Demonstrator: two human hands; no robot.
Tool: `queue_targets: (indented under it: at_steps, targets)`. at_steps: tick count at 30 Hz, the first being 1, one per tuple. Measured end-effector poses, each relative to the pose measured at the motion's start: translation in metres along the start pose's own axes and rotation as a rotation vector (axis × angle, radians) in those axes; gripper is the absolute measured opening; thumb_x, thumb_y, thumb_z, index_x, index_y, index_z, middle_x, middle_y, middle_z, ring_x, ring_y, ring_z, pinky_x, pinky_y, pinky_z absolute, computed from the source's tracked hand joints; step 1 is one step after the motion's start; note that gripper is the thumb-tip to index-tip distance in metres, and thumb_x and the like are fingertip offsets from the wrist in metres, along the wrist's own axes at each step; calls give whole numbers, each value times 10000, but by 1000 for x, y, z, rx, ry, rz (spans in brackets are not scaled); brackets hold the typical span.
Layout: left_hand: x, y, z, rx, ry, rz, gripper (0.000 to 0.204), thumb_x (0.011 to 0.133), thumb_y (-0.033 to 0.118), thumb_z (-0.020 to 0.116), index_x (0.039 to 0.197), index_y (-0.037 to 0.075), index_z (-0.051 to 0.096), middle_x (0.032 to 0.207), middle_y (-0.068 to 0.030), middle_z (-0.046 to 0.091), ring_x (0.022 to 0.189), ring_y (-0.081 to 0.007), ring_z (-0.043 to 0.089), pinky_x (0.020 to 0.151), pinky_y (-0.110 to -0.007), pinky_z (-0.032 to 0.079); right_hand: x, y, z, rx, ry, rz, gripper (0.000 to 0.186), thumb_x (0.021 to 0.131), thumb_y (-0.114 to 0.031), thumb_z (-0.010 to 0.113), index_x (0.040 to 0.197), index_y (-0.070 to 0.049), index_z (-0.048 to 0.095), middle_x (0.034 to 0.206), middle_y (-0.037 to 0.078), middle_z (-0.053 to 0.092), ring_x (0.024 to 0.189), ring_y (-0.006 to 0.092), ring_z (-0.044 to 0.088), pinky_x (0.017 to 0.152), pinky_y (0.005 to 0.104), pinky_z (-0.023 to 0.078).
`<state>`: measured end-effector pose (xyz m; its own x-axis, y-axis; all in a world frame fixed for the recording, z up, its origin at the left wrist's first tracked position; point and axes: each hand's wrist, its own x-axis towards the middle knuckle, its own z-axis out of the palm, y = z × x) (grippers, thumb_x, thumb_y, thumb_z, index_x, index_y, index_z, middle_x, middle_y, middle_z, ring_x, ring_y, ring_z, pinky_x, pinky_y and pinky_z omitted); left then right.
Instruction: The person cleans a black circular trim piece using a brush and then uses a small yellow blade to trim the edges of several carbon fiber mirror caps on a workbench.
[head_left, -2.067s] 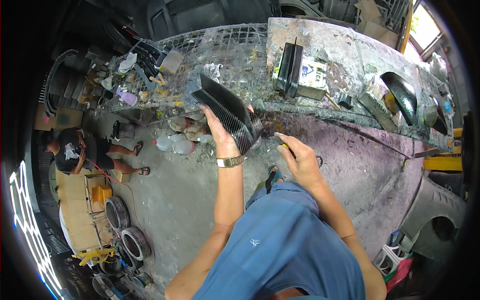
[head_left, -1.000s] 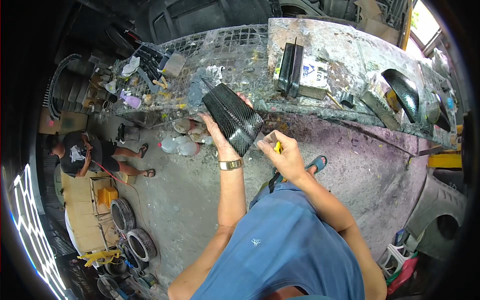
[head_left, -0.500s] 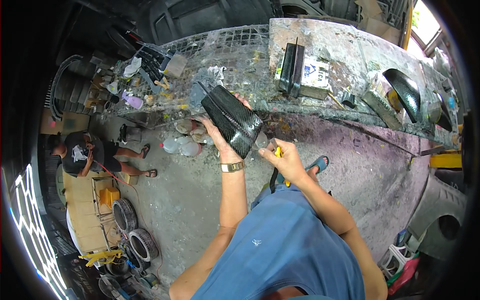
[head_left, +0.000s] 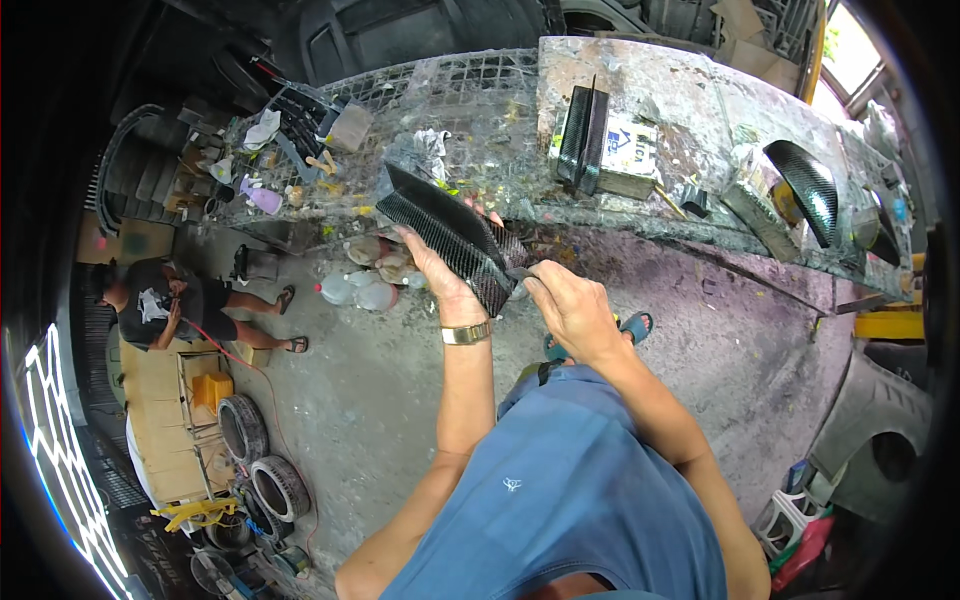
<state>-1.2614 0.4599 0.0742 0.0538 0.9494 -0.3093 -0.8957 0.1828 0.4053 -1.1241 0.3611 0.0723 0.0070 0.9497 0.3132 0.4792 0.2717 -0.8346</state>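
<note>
My left hand (head_left: 446, 280) is wrapped around a glossy black carbon-fibre part (head_left: 450, 235) with a raised fin along it. Its fingertips show past the part's far edge. I hold the part tilted in front of the workbench, above the floor. My right hand (head_left: 577, 308) is at the part's near right end, back of the hand upward, thumb and fingers pinched together at the edge. What sits inside that pinch is mostly hidden; only a small greyish bit shows by the fingertips.
On the paint-stained workbench (head_left: 690, 80), another finned carbon part (head_left: 583, 140) rests against a block, with a curved black piece (head_left: 805, 190) farther right. Plastic bottles (head_left: 358, 291) stand on the floor below. At left are a person (head_left: 150, 305), a red hose (head_left: 215, 342) and tyres (head_left: 280, 488).
The carbon-fibre part has been turned in my left hand, so its fin stands out more. My right hand has rolled over against its end, and the yellow thing in it is out of sight.
</note>
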Motion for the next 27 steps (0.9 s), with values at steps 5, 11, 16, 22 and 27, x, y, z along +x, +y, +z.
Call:
queue_targets:
  at_steps: [5,11,16,22,27]
  targets:
    - [-1,-1,1,-19,-7,4,774,858,726,401,1071,-2,555,906,-153,614,800,-286,576,728,-462,496,-11,17,5,168,-161,94,159,909,-160,596,898,-23,514,715,169,544,644,363,545,566,418,427]
    - [5,2,-2,14,-7,28,777,858,724,408,1071,-9,550,910,-155,614,796,-286,578,726,-465,501,-7,17,0,371,-146,221,251,898,-214,644,845,0,526,634,115,475,553,224,440,536,347,380]
    - [1,0,7,-36,-1,4,760,855,715,431,1072,-3,550,912,-151,616,792,-291,584,720,-462,513,2,11,15,632,-24,416,312,874,-233,694,710,-34,519,593,-53,417,593,41,374,509,265,328]
    - [6,1,-16,85,-78,34,613,897,640,461,1143,88,564,1022,-80,628,916,-234,601,818,-450,504,-30,40,31,564,-233,347,339,860,-219,702,682,-33,481,626,-47,396,628,54,376,535,266,332]
    - [0,-8,0,205,103,239,634,900,619,492,1258,97,522,1206,-34,574,1037,-207,557,917,-363,458,-37,46,22,492,-34,366,186,843,-153,691,828,-12,569,655,-16,439,635,65,398,560,267,364]
